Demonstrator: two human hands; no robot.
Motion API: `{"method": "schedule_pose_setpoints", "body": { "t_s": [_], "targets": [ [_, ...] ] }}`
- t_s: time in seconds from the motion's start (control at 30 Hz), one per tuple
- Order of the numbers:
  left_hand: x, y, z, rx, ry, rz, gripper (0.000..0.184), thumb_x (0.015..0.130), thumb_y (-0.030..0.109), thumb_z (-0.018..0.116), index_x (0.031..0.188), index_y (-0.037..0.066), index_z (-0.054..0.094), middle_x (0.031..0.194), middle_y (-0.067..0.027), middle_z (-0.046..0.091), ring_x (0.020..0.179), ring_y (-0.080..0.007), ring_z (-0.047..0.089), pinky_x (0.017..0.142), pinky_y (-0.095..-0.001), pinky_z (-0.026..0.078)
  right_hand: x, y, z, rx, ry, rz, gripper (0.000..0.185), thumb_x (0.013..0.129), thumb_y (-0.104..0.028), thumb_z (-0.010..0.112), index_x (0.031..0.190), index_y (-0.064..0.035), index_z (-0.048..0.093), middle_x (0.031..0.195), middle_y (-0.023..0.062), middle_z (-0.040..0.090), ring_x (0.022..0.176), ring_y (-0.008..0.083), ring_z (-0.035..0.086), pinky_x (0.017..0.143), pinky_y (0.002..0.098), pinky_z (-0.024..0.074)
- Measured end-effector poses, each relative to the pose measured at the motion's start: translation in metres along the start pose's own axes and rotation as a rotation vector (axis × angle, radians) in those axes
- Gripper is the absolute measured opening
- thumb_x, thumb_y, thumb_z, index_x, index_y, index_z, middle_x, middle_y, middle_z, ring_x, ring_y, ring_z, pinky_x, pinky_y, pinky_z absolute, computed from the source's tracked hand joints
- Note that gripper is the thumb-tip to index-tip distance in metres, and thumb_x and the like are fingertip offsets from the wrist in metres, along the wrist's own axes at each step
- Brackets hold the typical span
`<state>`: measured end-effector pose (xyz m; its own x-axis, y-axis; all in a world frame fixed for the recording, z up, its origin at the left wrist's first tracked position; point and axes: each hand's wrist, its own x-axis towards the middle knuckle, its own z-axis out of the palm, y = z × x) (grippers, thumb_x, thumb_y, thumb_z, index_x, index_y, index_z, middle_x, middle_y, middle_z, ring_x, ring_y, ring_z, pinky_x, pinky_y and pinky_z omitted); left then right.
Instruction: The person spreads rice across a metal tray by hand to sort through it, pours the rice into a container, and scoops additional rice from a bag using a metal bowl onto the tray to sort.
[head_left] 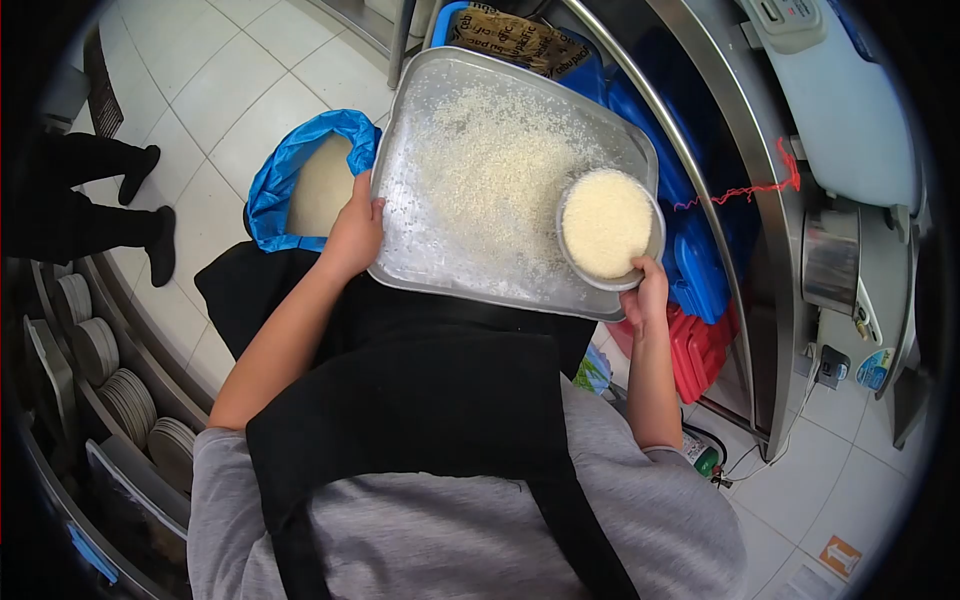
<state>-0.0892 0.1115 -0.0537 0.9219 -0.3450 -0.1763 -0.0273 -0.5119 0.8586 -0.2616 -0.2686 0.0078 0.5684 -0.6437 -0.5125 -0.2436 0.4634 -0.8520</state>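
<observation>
In front of the apron (420, 400), holding a tray (425, 270) strewn with rice (490, 170), pinching its left edge with the left hand (355, 235). At its near right corner, gripping a rice-filled bowl (658, 230) by the rim with the right hand (647, 290); cannot tell whether resting on the tray. Just left of the tray, an open blue bag (272, 190) on the floor (225, 75); farther left, stacked plates (125, 400) and another person's shoes (161, 245).
</observation>
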Motion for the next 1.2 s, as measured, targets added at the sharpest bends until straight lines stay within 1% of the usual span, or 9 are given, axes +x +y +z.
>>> {"method": "schedule_pose_setpoints", "body": {
  "t_s": [0.17,0.3,0.4,0.5,0.97,1.07,1.13,1.17,1.2],
  "targets": [
    [-0.001,-0.002,0.002,0.007,0.025,-0.007,0.042,0.095,0.008,0.044,0.133,0.002,0.03,0.101,-0.035,0.059,0.096,-0.0501,0.057,0.084,-0.0515,0.044,0.005,0.005,0.04,0.11,-0.075,0.041,0.041,0.08,-0.004,0.052,0.119,0.0033,0.043,0.116,0.0188,0.053,0.105,0.0343,0.058,0.091,0.0463,0.0494],
    [-0.001,0.002,-0.001,-0.007,0.033,0.017,0.043,0.094,0.006,0.044,0.134,0.002,0.03,0.101,-0.0359,0.058,0.095,-0.051,0.057,0.082,-0.0526,0.044,0.002,-0.007,0.074,-0.046,-0.127,0.045,0.039,0.081,-0.005,0.051,0.117,0.0058,0.044,0.115,0.0192,0.053,0.102,0.0324,0.059,0.086,0.0433,0.0511],
    [-0.002,0.003,-0.001,-0.01,0.033,0.016,0.043,0.094,0.006,0.044,0.134,0.001,0.03,0.1,-0.0363,0.058,0.093,-0.0513,0.057,0.081,-0.0535,0.044,0.015,0.001,0.089,0.072,-0.186,0.022,0.037,0.082,-0.006,0.051,0.117,0.0061,0.044,0.113,0.0194,0.054,0.101,0.0311,0.059,0.086,0.0424,0.0515],
    [-0.001,0.002,0.0,-0.014,0.033,0.027,0.043,0.093,0.006,0.044,0.134,0.001,0.029,0.099,-0.0365,0.058,0.092,-0.0515,0.057,0.08,-0.054,0.044,0.01,-0.003,0.1,-0.013,-0.247,0.064,0.037,0.082,-0.005,0.051,0.117,0.0057,0.044,0.112,0.0194,0.055,0.101,0.0307,0.059,0.087,0.0422,0.0513],
    [-0.002,0.002,-0.001,-0.015,0.033,0.047,0.045,0.095,0.008,0.044,0.136,0.001,0.028,0.097,-0.0356,0.059,0.092,-0.051,0.058,0.082,-0.0519,0.045,0.009,-0.004,0.023,0.034,-0.104,0.024,0.038,0.082,-0.005,0.052,0.118,0.0054,0.044,0.113,0.0201,0.055,0.102,0.0322,0.06,0.089,0.0444,0.0511],
    [-0.003,0.014,-0.008,-0.017,-0.043,-0.078,0.052,0.093,0.009,0.046,0.14,0.003,0.025,0.113,-0.035,0.055,0.104,-0.0469,0.056,0.086,-0.0491,0.044,-0.009,-0.007,0.013,-0.027,-0.064,0.023,0.037,0.081,-0.005,0.053,0.116,0.005,0.044,0.113,0.0199,0.055,0.101,0.0321,0.06,0.088,0.0452,0.0513],
    [-0.004,0.031,-0.011,0.224,0.104,-0.016,0.059,0.09,0.01,0.051,0.143,0.007,0.026,0.134,-0.0304,0.042,0.121,-0.0385,0.047,0.095,-0.0482,0.04,-0.013,-0.003,0.002,-0.046,0.001,0.064,0.035,0.081,-0.005,0.055,0.113,0.0034,0.045,0.111,0.0185,0.055,0.102,0.0308,0.059,0.09,0.0445,0.0502],
    [-0.002,0.042,-0.011,0.231,0.094,-0.009,0.059,0.09,0.01,0.051,0.143,0.007,0.026,0.134,-0.0304,0.042,0.121,-0.0385,0.047,0.095,-0.0482,0.04,-0.012,0.001,-0.001,-0.035,0.01,0.065,0.035,0.081,-0.005,0.055,0.113,0.0034,0.045,0.111,0.0185,0.055,0.102,0.0308,0.059,0.09,0.0445,0.0502],
    [0.001,0.056,-0.009,0.389,0.08,0.151,0.06,0.09,0.013,0.052,0.144,0.007,0.026,0.142,-0.0248,0.035,0.128,-0.0352,0.04,0.1,-0.0473,0.036,-0.013,0.005,-0.004,0.01,0.005,0.059,0.035,0.081,-0.005,0.055,0.113,0.0027,0.045,0.11,0.0179,0.055,0.103,0.0302,0.058,0.09,0.0437,0.0499]
  ]
}}
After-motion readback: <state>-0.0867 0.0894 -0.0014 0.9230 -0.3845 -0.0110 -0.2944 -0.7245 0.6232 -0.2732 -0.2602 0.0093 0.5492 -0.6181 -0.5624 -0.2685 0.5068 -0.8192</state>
